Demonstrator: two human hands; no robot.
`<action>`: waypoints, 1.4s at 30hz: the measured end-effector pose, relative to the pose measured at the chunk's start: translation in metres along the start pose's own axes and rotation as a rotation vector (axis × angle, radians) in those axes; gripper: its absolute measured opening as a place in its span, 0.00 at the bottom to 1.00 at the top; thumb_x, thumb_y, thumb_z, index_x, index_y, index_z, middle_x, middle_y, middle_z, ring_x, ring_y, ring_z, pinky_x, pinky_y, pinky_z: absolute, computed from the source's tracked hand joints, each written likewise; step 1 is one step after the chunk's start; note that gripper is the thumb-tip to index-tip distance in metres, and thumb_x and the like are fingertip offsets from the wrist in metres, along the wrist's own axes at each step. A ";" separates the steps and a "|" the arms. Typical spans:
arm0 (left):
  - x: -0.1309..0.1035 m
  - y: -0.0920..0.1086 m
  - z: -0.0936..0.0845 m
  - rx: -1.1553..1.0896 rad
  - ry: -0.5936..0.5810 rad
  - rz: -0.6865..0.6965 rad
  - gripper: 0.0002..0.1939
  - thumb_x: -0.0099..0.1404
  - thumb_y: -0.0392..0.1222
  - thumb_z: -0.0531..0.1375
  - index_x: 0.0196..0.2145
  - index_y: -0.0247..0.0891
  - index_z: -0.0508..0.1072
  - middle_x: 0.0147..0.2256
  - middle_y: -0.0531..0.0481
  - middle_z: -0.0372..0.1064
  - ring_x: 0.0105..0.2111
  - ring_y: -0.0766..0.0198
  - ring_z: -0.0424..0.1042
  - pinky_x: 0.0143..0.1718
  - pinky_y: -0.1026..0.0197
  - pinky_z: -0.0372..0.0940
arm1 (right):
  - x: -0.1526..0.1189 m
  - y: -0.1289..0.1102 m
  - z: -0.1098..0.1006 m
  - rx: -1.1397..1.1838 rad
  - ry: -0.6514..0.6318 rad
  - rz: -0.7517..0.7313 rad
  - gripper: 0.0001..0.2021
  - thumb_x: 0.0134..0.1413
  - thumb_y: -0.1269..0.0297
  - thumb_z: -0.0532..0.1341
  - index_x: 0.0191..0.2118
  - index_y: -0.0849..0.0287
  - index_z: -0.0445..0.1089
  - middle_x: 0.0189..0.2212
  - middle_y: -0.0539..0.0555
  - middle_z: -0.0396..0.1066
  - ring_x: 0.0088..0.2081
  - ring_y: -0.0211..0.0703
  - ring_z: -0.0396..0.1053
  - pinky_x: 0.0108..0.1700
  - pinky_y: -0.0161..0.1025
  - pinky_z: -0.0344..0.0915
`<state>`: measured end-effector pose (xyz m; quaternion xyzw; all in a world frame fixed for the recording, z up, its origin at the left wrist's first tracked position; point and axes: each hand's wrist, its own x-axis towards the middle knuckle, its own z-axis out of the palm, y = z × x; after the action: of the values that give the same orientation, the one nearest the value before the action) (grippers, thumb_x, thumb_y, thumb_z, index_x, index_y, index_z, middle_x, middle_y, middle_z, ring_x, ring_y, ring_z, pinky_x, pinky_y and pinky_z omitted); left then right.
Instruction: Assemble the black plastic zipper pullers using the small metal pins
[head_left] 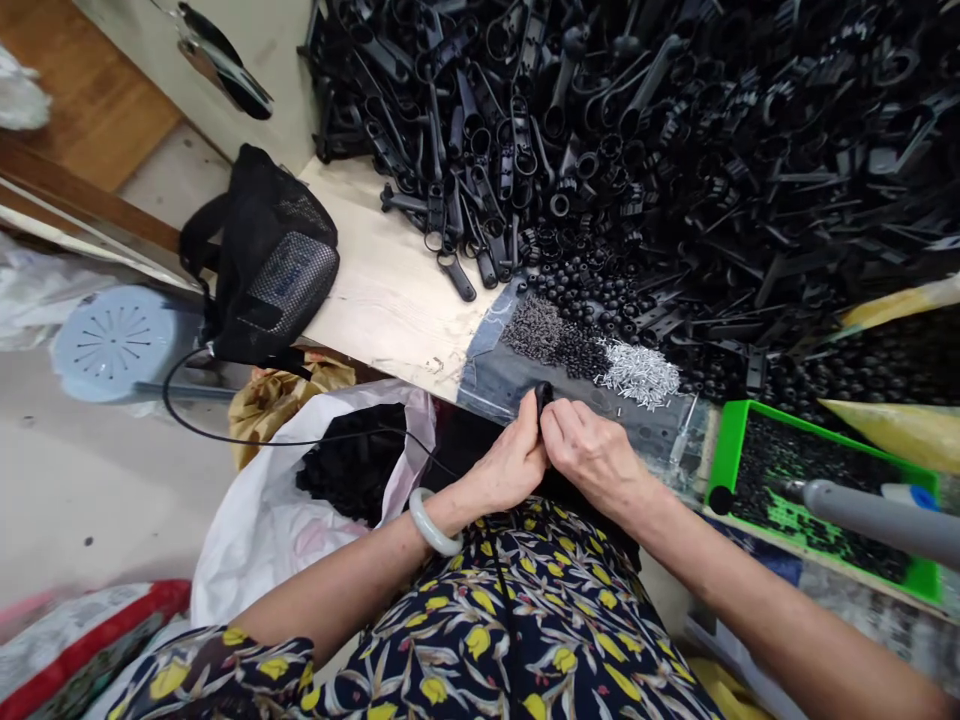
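Note:
Close together at the table's front edge, both hands grip one small black part (543, 393). My left hand (510, 465) is closed on its left side, with a pale bangle around the wrist. From the right, my right hand (589, 445) pinches the same part with curled fingers. Most of the part is hidden by the fingers. Just beyond the hands lie a pile of small silver pins (641, 373), a pile of tiny brownish pieces (532, 328) and black beads (592, 295). A large heap of black plastic parts (517, 130) covers the back.
A green tray (727, 450) of small black pieces stands at the right, under a grey tube (877, 515). A black mesh bag (292, 270) sits on the table's left edge. Below it are a white sack (247, 540) of black parts and a light blue stool (120, 345).

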<state>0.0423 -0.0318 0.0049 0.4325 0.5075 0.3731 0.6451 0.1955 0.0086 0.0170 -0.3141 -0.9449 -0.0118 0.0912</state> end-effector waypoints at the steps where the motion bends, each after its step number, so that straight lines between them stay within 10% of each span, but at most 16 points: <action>1: 0.001 -0.001 -0.001 -0.020 0.013 0.003 0.33 0.66 0.36 0.58 0.67 0.33 0.58 0.62 0.36 0.66 0.63 0.48 0.64 0.67 0.50 0.57 | -0.001 -0.003 0.000 0.002 -0.007 0.019 0.14 0.62 0.84 0.54 0.34 0.59 0.70 0.27 0.57 0.67 0.29 0.47 0.63 0.28 0.44 0.57; 15: 0.003 -0.009 0.000 -0.303 -0.011 -0.128 0.29 0.63 0.34 0.56 0.62 0.39 0.60 0.27 0.58 0.65 0.30 0.64 0.65 0.38 0.61 0.59 | -0.007 0.018 0.006 0.271 0.075 0.145 0.11 0.73 0.69 0.54 0.41 0.59 0.74 0.30 0.52 0.71 0.31 0.40 0.69 0.36 0.37 0.65; 29: 0.003 0.001 0.000 -0.386 -0.002 -0.180 0.24 0.57 0.33 0.56 0.52 0.41 0.65 0.32 0.56 0.67 0.30 0.67 0.63 0.33 0.62 0.54 | -0.008 0.015 0.008 0.901 0.134 0.657 0.10 0.66 0.56 0.63 0.39 0.56 0.77 0.27 0.51 0.76 0.27 0.39 0.73 0.32 0.37 0.70; 36: 0.002 0.002 0.002 -0.411 0.015 -0.195 0.29 0.57 0.32 0.56 0.57 0.42 0.65 0.35 0.55 0.68 0.31 0.67 0.64 0.35 0.62 0.56 | -0.007 0.008 0.013 1.240 -0.031 0.992 0.21 0.57 0.46 0.68 0.42 0.62 0.77 0.22 0.51 0.76 0.22 0.37 0.68 0.25 0.34 0.63; 42: 0.002 -0.006 0.003 -0.435 0.027 -0.134 0.31 0.59 0.31 0.56 0.60 0.43 0.65 0.55 0.48 0.70 0.53 0.61 0.67 0.52 0.60 0.60 | -0.001 -0.001 0.010 1.542 -0.027 1.081 0.20 0.50 0.48 0.72 0.35 0.63 0.75 0.19 0.48 0.70 0.19 0.32 0.65 0.20 0.30 0.51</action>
<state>0.0456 -0.0323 -0.0016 0.2436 0.4515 0.4358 0.7395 0.1944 0.0078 0.0071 -0.5632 -0.4188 0.6647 0.2561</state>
